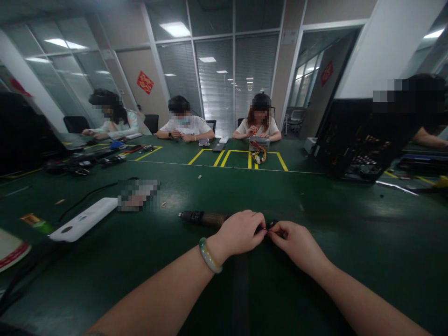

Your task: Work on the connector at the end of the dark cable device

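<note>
An electric screwdriver (213,219) with a dark grip lies across the green table, its narrow tip pointing left. My left hand (243,229), with a jade-coloured bangle (210,255) on the wrist, is in front of it and hides its middle. Close by on the right, my right hand (292,240) has thumb and forefinger pinched together. The fingertips of both hands meet at something tiny and reddish, too small to name. Past the fingers shows a black piece (273,223), perhaps the screwdriver's rear end.
A white power strip (87,218) lies left, beside a blurred flat object (138,196) and a green-and-gold item (37,223). Three people sit across the table (168,280). A power supply (259,143) stands before one. A black computer case (350,140) is far right, near another person.
</note>
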A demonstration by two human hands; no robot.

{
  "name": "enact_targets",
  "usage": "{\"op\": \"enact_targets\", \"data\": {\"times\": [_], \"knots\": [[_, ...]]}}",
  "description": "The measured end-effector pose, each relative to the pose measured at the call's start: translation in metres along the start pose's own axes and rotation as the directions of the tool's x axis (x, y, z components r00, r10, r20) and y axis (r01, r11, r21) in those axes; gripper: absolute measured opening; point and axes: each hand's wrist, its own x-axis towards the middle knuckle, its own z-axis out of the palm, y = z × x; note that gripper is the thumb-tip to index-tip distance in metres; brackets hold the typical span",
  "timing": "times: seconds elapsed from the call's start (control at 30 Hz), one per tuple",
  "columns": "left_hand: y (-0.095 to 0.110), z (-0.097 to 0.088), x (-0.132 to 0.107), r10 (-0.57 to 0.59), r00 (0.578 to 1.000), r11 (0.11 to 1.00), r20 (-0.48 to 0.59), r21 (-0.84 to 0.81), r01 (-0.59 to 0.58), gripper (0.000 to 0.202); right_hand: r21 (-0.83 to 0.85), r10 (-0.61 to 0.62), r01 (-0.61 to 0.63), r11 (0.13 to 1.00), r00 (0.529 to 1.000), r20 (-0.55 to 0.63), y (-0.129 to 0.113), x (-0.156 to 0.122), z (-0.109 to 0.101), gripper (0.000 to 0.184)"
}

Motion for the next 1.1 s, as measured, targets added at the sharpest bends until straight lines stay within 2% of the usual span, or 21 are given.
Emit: {"op": "enact_targets", "data": {"times": [0.47,0.67,1.1], "knots": [[-0.0011,0.0001,0.0018,0.030,0.999,0.999,0.034,0.026,-0.031,0.009,-0.004,-0.022,0.022,1.000,1.000,-0.004,0.0020,0.0010,0.0006,0.014],[-0.0004,0.0005,0.0016,0.029,0.999,0.999,0.013,0.016,-0.029,0.008,-0.013,-0.018,0.018,1.000,1.000,-0.006,0.0009,0.0001,-0.0001,0.014],[0.0026,-0.0042,0.0004,-0.029,0.998,0.999,0.050,0.015,0.028,0.007,0.004,-0.002,0.002,1.000,1.000,0.011,0.0018,-0.0008,-0.0003,0.014]]}}
